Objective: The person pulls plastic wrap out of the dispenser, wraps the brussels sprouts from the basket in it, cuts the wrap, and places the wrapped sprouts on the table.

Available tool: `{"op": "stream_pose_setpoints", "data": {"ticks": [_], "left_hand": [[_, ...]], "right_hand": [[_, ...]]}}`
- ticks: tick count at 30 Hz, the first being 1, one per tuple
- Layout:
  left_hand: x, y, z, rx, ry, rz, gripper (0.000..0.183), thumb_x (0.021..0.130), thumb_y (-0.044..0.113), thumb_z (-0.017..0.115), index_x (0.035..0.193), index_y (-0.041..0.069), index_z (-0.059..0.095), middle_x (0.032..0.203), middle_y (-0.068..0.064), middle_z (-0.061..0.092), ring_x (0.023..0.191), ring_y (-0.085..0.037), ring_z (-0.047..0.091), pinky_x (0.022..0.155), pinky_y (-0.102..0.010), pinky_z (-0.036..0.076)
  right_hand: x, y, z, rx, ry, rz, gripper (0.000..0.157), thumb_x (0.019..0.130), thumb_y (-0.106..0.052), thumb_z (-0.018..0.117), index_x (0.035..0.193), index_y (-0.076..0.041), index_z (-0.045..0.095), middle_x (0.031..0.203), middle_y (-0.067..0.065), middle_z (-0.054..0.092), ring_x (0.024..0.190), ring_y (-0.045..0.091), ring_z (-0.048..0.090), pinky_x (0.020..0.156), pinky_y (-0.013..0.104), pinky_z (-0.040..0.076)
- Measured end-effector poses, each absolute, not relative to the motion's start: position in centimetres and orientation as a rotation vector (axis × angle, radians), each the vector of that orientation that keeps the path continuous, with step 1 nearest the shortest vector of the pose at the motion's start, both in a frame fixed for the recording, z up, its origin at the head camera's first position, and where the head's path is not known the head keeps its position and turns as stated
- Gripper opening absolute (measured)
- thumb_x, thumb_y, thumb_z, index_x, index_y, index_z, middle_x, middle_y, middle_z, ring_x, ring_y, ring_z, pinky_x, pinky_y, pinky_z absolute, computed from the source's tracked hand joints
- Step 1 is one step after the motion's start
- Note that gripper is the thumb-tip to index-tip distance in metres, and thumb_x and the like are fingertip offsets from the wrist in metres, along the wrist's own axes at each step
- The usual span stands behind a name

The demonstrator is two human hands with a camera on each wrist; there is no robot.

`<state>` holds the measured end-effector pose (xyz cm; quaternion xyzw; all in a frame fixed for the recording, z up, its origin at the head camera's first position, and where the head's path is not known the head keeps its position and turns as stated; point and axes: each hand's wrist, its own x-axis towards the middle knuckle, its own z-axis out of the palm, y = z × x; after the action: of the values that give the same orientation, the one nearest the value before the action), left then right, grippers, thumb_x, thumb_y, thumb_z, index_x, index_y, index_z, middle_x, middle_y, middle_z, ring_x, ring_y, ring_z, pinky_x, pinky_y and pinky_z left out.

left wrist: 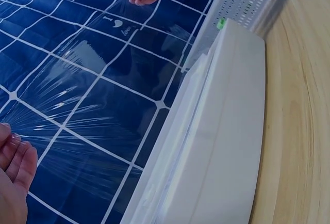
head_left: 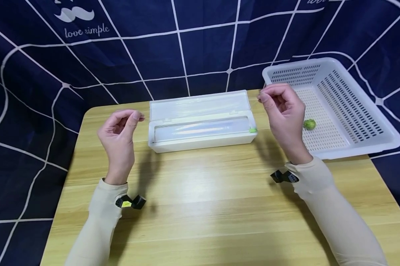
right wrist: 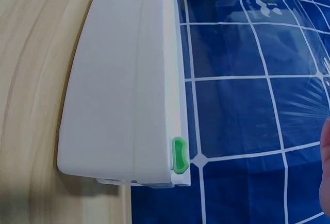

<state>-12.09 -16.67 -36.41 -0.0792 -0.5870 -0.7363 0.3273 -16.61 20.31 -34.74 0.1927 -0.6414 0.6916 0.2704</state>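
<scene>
A white cling film dispenser (head_left: 203, 142) lies on the table with its lid raised and a roll of film (head_left: 203, 127) inside. A clear sheet of cling film (left wrist: 77, 110) rises from it, stretched and wrinkled toward the left side. My left hand (head_left: 118, 140) pinches one corner of the sheet, left of the dispenser. On the other side my right hand (head_left: 284, 116) pinches the opposite corner, in front of the basket. Both hands are raised above the tabletop. At the dispenser's right end sits a green slider (right wrist: 180, 155).
A white perforated basket (head_left: 383, 136) stands at the right of the wooden table (head_left: 193, 207). Inside it lies a small round green vegetable (head_left: 309, 124), like a Brussels sprout. Dark blue cloth (head_left: 206, 55) with white lines hangs behind and around the table.
</scene>
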Motion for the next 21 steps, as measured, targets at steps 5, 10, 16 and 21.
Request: {"op": "stream_pose_setpoints", "data": {"ticks": [5,10,16,21], "left_hand": [[-12.01,-16.68,-36.2,-0.213,-1.535,-1.916,0.017,0.096,-0.007,0.079,0.1,-0.022,0.072,0.09,-0.022,0.073,0.084,-0.031,0.072,0.079,-0.033,0.056],[-11.97,-16.68,-36.11,-0.22,-1.545,-1.914,0.018,0.097,-0.007,0.079,0.101,-0.022,0.071,0.091,-0.023,0.073,0.085,-0.032,0.072,0.08,-0.033,0.056],[-11.8,-16.66,-36.07,-0.223,-1.526,-1.918,0.017,0.097,-0.008,0.078,0.1,-0.023,0.071,0.09,-0.022,0.074,0.084,-0.03,0.072,0.081,-0.033,0.057],[-11.79,-16.59,-35.95,-0.237,-1.512,-1.919,0.017,0.097,-0.009,0.078,0.1,-0.023,0.07,0.089,-0.022,0.074,0.083,-0.03,0.072,0.082,-0.033,0.057]], "right_hand": [[-16.67,20.31,-34.82,0.534,-1.718,1.852,0.009,0.099,0.015,0.068,0.104,0.022,0.065,0.104,0.016,0.069,0.096,0.028,0.067,0.089,0.029,0.055],[-16.56,20.4,-34.83,0.533,-1.712,1.846,0.009,0.099,0.015,0.069,0.103,0.022,0.065,0.104,0.017,0.069,0.096,0.028,0.066,0.089,0.029,0.055],[-16.49,20.3,-34.72,0.547,-1.696,1.839,0.01,0.099,0.015,0.068,0.103,0.024,0.064,0.104,0.017,0.069,0.095,0.028,0.067,0.088,0.028,0.055],[-16.44,20.3,-34.6,0.552,-1.693,1.824,0.011,0.099,0.015,0.068,0.103,0.024,0.063,0.104,0.016,0.069,0.095,0.027,0.067,0.089,0.029,0.055]]}}
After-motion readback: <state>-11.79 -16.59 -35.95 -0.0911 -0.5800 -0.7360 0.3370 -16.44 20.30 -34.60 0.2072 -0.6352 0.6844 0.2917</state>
